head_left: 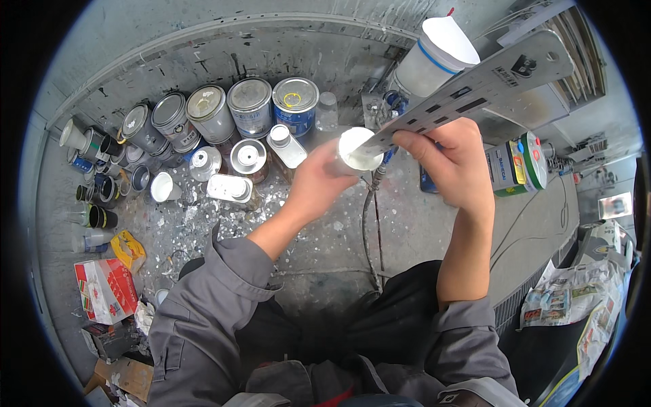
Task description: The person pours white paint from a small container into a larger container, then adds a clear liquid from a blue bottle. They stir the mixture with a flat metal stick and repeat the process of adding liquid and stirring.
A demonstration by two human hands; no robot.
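Observation:
My left hand (316, 180) is wrapped round a white cup (352, 141), tilted a little, with white paint showing inside. In my right hand (453, 164), the thumb and fingers pinch a long flat metal mixing ruler (489, 80) with dark markings and a hole at its upper end. The ruler slants down to the left, and its lower end reaches into the cup. Behind the ruler stands a spray gun (396, 102) topped by a white paint cup (426, 66) with a blue band; a dark hose (367, 224) runs down below it.
Several paint cans (249, 108) line the back wall at the left, with smaller bottles (248, 157) in front. Stacked used cups (102, 188) and a red-and-white box (106, 290) lie far left. A green-rimmed can (534, 161) and crumpled newspaper (557, 293) are at the right.

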